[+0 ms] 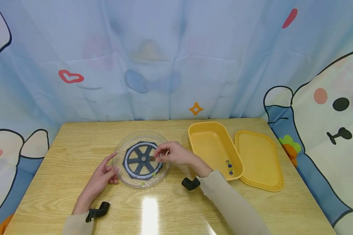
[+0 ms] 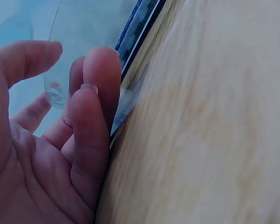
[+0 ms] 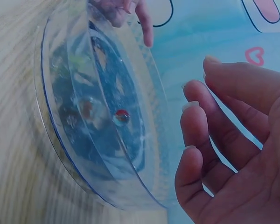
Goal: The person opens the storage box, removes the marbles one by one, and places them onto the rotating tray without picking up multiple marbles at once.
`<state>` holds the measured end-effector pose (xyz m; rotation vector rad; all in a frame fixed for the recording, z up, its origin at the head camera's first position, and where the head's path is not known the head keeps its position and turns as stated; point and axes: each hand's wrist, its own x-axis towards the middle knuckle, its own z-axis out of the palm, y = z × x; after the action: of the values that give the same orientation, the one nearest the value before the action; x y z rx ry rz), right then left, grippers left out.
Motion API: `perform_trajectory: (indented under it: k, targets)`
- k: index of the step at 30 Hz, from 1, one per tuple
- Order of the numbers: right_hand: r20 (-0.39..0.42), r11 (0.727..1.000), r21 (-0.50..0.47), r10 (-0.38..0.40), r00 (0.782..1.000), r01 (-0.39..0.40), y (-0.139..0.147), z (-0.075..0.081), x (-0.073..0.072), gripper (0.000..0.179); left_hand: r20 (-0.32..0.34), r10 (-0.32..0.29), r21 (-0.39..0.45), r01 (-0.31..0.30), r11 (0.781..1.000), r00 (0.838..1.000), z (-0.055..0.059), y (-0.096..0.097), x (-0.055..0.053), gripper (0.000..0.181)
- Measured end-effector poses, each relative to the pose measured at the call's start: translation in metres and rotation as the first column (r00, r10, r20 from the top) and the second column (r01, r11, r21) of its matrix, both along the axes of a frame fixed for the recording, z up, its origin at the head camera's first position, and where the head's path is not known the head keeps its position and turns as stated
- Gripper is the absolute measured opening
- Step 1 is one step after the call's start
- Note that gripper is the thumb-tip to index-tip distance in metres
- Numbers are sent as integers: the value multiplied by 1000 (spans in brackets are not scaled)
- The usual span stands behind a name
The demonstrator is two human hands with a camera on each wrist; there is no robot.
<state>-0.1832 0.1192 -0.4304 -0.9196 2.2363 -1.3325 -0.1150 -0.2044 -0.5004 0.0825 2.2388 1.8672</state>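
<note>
A clear round dish [image 1: 122, 179] with a dark spoked wheel shape [image 1: 139, 168] inside stands at mid-table. My left hand [image 1: 104, 174] holds its left rim; the thumb overlaps the clear wall [image 2: 81, 30] in the left wrist view, the other fingers bent beside it. Over the dish's right side hovers my right hand [image 1: 172, 153], its fingers loosely bent and parted, nothing between them in the right wrist view. Just by its fingertips lies a reddish-brown marble [image 1: 152, 159], also visible as a red-tinted marble [image 3: 121, 116]. Nearer the front edge are a brown marble [image 1: 160, 169] and green marbles [image 1: 142, 183].
To the right stands a yellow rectangular tub [image 1: 206, 143] with several marbles [image 1: 230, 165] in its near right corner. A flat yellow lid [image 1: 259, 156] lies beside it, partly under the tub's edge. A printed curtain [image 1: 153, 39] hangs behind the wooden table [image 1: 61, 156].
</note>
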Motion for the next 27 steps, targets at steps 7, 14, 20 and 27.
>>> perform_trajectory:
  k: [7, 14, 20, 27]
  targets:
    - [5, 999, 27, -39, 999, 39, 14, 11, -4, 18, 3, 6, 2, -6, 1000, 1000, 0, -1, 0, 61]
    - [-4, 988, 51, -146, 989, 146, 45, 19, -5, 15, 14, 5, 1, -5, 1000, 1000, 1, 0, 1, 61]
    - [-10, 977, 56, -204, 979, 204, 71, 40, 1, 13, 20, 2, 4, -2, 1000, 1000, 3, 0, 1, 61]
    - [-42, 966, 110, -230, 972, 233, 109, 18, -12, 13, 17, -1, 7, 1, 1000, 1000, 1, 0, 0, 61]
